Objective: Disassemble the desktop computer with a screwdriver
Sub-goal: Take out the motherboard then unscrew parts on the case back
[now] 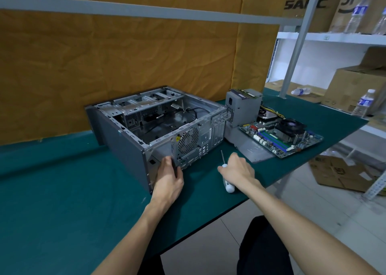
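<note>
Left hand [170, 175] grips the near rear corner of the open computer case [154, 122]; right hand [238, 170] hovers relaxed and open above the white-handled screwdriver [226, 175] lying on the green table [62, 191]. Motherboard [282, 137] and power supply [243, 107] sit at 3 o'clock of the case, which lies on its side at table centre.

Grey case [125, 145], green table [62, 191]

A cardboard box [309, 5] on the top shelf bears large dark letters that read roughly "SA…C", the middle blurred. The computer case [146, 126] carries a small yellow triangular warning sign [178, 138] beside its rear fan grille; other labels are too small to read.
</note>
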Demonstrator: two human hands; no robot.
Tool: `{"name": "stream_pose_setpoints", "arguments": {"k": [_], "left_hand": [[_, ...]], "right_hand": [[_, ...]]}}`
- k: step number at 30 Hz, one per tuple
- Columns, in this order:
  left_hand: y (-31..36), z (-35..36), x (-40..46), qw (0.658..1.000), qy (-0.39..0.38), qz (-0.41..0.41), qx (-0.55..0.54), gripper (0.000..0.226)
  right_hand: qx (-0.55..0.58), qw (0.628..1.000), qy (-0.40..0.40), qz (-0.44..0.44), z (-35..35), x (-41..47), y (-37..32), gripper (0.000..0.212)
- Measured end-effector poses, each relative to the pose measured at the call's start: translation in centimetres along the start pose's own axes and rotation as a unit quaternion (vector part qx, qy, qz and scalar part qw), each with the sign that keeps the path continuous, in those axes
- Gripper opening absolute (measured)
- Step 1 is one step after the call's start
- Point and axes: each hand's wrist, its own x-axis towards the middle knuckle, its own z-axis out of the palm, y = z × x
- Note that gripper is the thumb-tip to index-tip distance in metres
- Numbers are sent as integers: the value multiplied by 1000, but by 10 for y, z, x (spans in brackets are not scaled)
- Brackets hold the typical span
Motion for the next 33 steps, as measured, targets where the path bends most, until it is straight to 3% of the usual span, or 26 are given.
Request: {"name": "stream_pose_setpoints", "arguments": {"k": [3,6,8,11,14,25,33], "left_hand": [[-2,1,1,1000,-5,-3,-1,19],[-6,3,2,1000,-8,-9,-6,24],[-7,3,3,1000,-5,-10,-4,25],[-7,4,3,1000,-12,-7,-8,19],[-7,3,3,1000,-22,-10,-16,16],[-8,5,4,1000,-10,13,-17,16],[-9,4,4,1000,-2,24,-14,18]], "right_hand": [[-54,998,28,-11,3,1,-9,42],[-42,986,111,-119,12,-8,-21,33],[93,984,-1,-153,16,-11,-36,34],[230,943,-203,-132,24,-9,-64,35],[292,911,-267,-114,33,-6,-76,30],[372,881,-269,-112,34,1,-73,25],[392,892,-214,-59,35,1,-80,7]]}}
